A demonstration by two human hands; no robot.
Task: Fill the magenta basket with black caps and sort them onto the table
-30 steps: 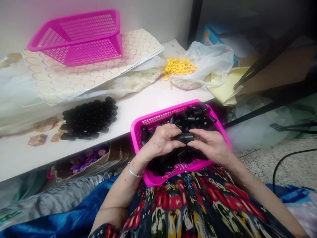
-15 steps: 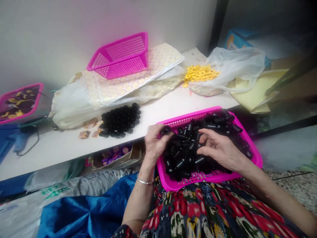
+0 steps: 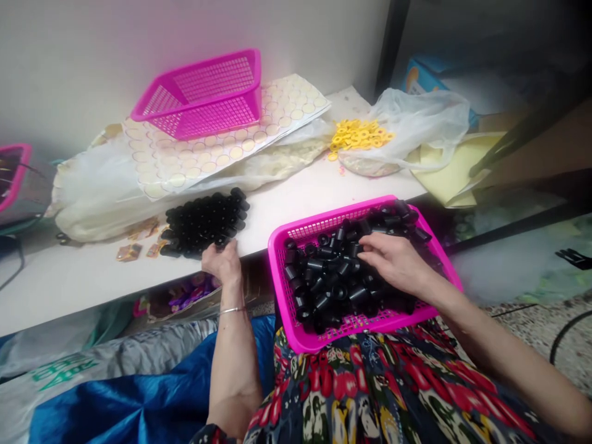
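My left hand (image 3: pixel 222 261) is at the shelf's front edge, thumb and fingers closed around a small black plastic cylinder at the near side of a block of similar black cylinders (image 3: pixel 203 222). These are packed close together on the white surface. In my lap rests a pink plastic basket (image 3: pixel 289 333) heaped with loose, hollow black cylinders (image 3: pixel 340 290). My right hand (image 3: pixel 393 262) is over the basket's right half, fingertips pinched on a black cylinder that they mostly cover.
A second pink basket (image 3: pixel 203 111) sits on sheets of round stickers (image 3: pixel 287 114) at the back. Yellow rings (image 3: pixel 361 134) lie beside a clear plastic bag (image 3: pixel 416 123). Small wrapped pieces (image 3: pixel 128 251) lie left of the black block. Under the shelf is a box of purple items (image 3: pixel 194 293).
My left hand has moved left from above the basket to the black block, carrying a cylinder. My right hand's fingers have closed among the loose cylinders. The view has shifted slightly.
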